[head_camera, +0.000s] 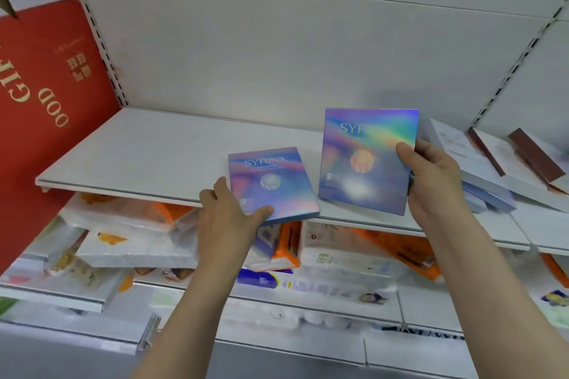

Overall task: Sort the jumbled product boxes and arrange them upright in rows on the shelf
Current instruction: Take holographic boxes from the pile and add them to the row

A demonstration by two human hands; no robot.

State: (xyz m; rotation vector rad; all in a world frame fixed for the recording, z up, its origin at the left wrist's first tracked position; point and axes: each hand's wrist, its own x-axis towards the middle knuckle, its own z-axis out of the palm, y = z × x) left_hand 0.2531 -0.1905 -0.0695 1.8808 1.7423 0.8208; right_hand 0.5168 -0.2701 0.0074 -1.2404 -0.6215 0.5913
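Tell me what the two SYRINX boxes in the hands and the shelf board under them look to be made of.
Box in the left hand and box in the right hand: probably thin cardboard with glossy holographic foil; rainbow sheen and glare patches shift across flat faces with crisp edges.

Shelf board: likely painted sheet metal, matte white; thin folded front lip, slotted uprights beside it. Laminate cannot be ruled out.

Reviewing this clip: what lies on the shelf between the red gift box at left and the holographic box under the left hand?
In the head view, only bare white shelf lies between the red gift box and the holographic box the left hand holds.
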